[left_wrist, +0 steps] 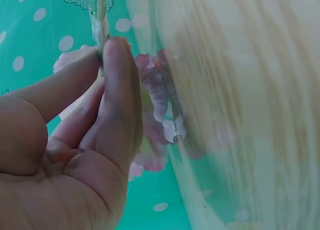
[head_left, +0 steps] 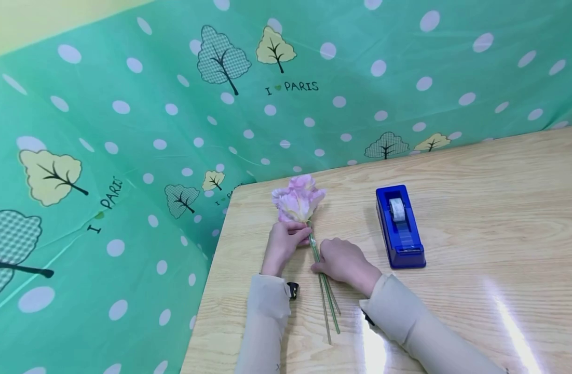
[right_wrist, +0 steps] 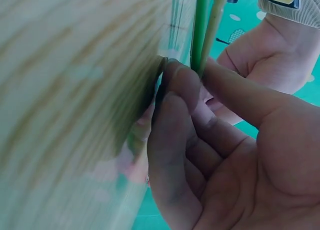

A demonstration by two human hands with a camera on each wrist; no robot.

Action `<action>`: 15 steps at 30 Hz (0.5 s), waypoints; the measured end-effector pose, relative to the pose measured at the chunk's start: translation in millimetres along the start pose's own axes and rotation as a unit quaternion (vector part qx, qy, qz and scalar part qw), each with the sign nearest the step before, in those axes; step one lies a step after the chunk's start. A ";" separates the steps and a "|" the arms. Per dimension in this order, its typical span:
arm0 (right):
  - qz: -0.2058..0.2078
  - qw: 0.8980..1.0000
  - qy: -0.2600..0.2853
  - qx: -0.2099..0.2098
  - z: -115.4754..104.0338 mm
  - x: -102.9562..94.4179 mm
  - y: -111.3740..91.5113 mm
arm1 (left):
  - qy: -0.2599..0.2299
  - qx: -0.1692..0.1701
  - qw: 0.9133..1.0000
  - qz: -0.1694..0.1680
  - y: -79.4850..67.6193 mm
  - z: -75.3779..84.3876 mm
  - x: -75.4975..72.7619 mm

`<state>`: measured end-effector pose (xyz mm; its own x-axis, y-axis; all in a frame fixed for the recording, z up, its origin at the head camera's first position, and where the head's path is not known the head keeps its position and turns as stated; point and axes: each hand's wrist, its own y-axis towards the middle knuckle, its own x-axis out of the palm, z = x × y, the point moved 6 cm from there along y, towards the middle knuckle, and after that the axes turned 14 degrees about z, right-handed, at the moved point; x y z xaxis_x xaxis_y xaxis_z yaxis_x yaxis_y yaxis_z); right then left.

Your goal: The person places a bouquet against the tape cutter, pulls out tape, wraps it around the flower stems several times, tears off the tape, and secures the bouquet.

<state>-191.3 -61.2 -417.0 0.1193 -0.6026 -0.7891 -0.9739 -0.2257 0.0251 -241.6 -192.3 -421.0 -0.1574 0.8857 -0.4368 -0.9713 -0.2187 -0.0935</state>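
Pale pink artificial flowers lie together, their thin stems running toward the person and fanning apart at the lower ends. My left hand pinches the stems just under the blooms, between thumb and fingertips. In the left wrist view, a band of clear tape wraps the stems right by those fingertips. Farther down, my right hand pinches the stems too. The right wrist view shows a green stem and a paler one between its thumb and curled fingers, close over the tabletop.
A blue tape dispenser with a roll of clear tape stands right of the hands on the wood-grain table. Green polka-dot cloth with printed trees hangs behind the table and along its left side.
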 end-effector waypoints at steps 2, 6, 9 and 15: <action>-0.001 1.000 -0.002 0.005 0.3 0.4 0.4 | 0.005 0.003 1.000 -0.001 -0.2 0.4 -0.1; -0.002 1.000 -0.005 0.012 0.7 0.4 0.3 | 0.019 0.017 1.000 0.001 -0.8 1.9 -0.7; -0.001 1.000 -0.005 0.012 0.3 -1.1 -0.9 | 0.029 0.024 0.999 0.003 -1.0 2.3 -1.1; 0.017 1.000 0.010 -0.012 -3.0 -2.5 -1.2 | 0.025 0.034 0.999 0.013 -0.9 3.0 -3.3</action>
<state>-189.9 -61.7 -413.2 0.0896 -0.6262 -0.7745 -0.9728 -0.2219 0.0669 -240.7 -193.8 -416.8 -0.1749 0.8586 -0.4818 -0.9773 -0.2108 -0.0210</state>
